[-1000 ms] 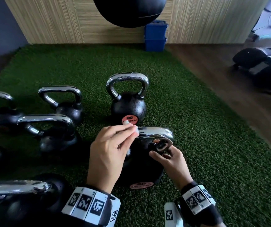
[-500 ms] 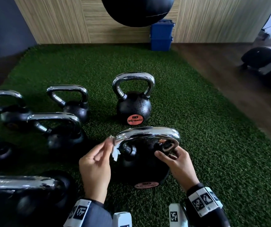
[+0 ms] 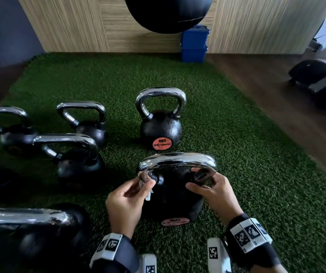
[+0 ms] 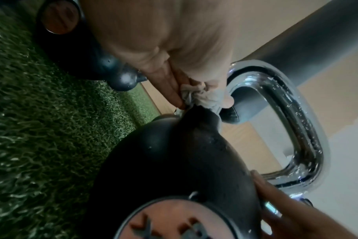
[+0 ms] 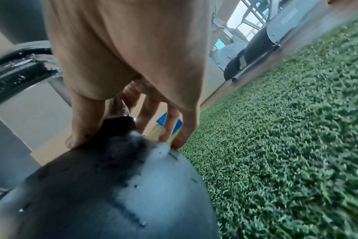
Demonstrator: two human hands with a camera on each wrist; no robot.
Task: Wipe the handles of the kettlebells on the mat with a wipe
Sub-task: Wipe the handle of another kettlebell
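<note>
Head view: I am seeing the left hand (image 3: 125,201) pinching the wipe (image 3: 144,179) against the left leg of the nearest kettlebell (image 3: 175,201) handle (image 3: 178,160) on the mat (image 3: 246,164). Left wrist view: the wipe (image 4: 202,97) is bunching between fingertips. Right wrist view: the right hand (image 5: 133,64) is gripping the kettlebell's right shoulder, fingers curled.
</note>
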